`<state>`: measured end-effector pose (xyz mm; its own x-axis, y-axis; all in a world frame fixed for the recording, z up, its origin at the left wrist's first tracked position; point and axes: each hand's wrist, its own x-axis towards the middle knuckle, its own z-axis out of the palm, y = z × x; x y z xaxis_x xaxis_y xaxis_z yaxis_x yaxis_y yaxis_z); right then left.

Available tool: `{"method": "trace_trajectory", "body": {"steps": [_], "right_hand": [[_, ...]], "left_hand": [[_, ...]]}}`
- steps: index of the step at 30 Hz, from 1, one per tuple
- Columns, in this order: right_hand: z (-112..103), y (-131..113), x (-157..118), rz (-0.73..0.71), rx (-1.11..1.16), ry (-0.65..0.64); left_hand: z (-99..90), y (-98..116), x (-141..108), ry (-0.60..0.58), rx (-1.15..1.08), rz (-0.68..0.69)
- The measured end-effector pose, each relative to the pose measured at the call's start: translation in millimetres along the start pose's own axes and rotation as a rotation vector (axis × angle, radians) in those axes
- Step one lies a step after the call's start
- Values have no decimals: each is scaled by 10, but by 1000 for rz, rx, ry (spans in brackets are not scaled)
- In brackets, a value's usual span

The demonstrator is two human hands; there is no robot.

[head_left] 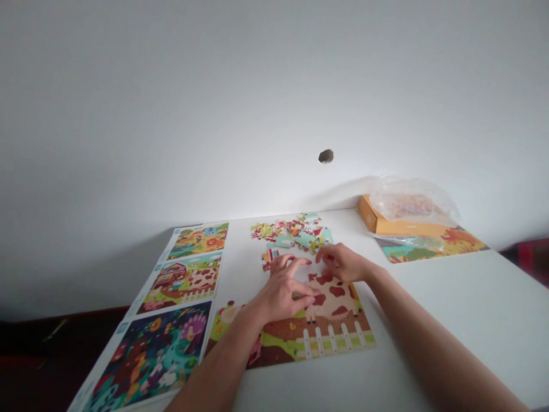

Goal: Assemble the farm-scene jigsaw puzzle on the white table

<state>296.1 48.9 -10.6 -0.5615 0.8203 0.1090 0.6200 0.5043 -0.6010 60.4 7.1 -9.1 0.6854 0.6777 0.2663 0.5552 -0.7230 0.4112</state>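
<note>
Watching the head camera feed, I find a partly built jigsaw puzzle [332, 326] on the white desk [467, 309], right under both hands. The fence, the grass and the cow's spotted body are joined along the near side. The far part of the picture is not filled in, and a heap of loose pieces [291, 232] sits just beyond it, with a few more near the left hand [281, 292]. That hand's fingers are spread wide, their tips on the cow, and I see nothing held in them. The right hand [343, 263] has its fingers curled down at the puzzle's far edge; I cannot tell whether they pinch a piece. Three picture sheets [182, 297] lie to the left; an orange box [373, 214] and a plastic bag [407, 200] sit at the far right.
</note>
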Motion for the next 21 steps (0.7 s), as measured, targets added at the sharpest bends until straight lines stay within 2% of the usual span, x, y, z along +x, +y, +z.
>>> {"method": "trace_trajectory", "body": {"steps": [4,9,13,21], "right_hand": [[-6,76,-1,64,64,50],[-54,-22,-35,34,-106,-83],[-45,-109,-52,46,-178,-121],[29,-129,23,203,-183,-72]], "left_hand": [[16,-16,-9,1,-7,2],[25,-24,-17,-2,-6,-1],[22,-19,-14,-7,0,4],[-5,11,-5,-18,7,23]]}}
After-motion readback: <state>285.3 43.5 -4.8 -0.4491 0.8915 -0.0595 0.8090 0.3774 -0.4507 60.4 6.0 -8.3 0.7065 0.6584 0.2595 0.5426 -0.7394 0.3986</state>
